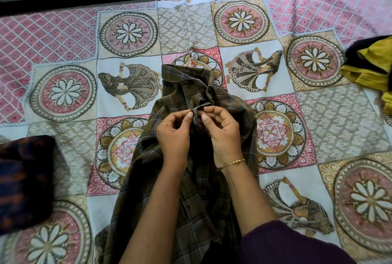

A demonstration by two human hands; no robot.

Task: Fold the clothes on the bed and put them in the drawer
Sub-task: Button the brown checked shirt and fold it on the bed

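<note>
Both hands, the left hand (pixel 172 131) and the right hand (pixel 224 134), pinch the front edges of the brown checked shirt (pixel 191 189) lying under them on the bed (pixel 297 181); a slipped pinch could bunch the cloth, spoiling the fold

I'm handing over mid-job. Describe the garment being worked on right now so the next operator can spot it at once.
Start from the patterned bedspread with flower medallions and dancer figures. In its middle, running toward the camera, lies a brown plaid shirt, collar at the far end; the left hand and right hand pinch its front. Unlike the yellow clothes at the right edge and the dark bundle at the left, it is checked.
</note>
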